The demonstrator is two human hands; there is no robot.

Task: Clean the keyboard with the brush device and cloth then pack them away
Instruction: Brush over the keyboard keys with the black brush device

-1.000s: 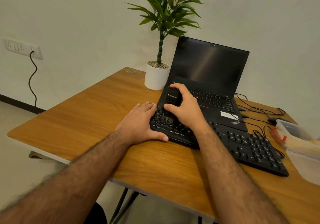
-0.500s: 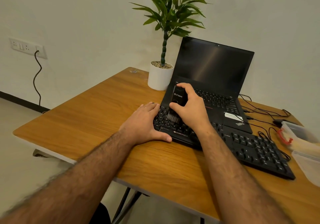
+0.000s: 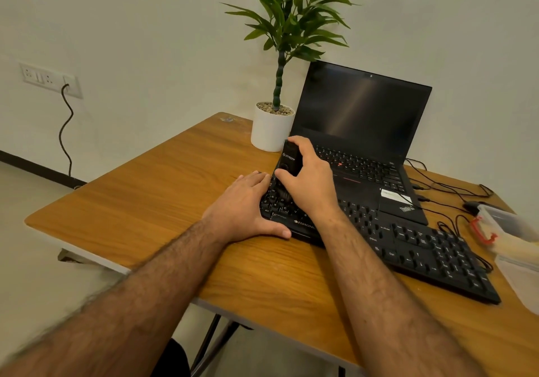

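A black keyboard lies across the wooden table, running from the middle to the right. My right hand grips a black brush device upright, its bristle end down on the keys at the keyboard's left end. My left hand lies flat against that left end, fingers straight along the side and thumb pressed to the front edge. No cloth shows anywhere.
An open black laptop stands just behind the keyboard, with a potted plant to its left. Cables trail at the right. A clear plastic box with a red clip sits at the right edge, above a clear lid.
The brush device in my right hand has moved back toward the keyboard's far left corner after a short stroke toward me. My left hand has stayed in place.
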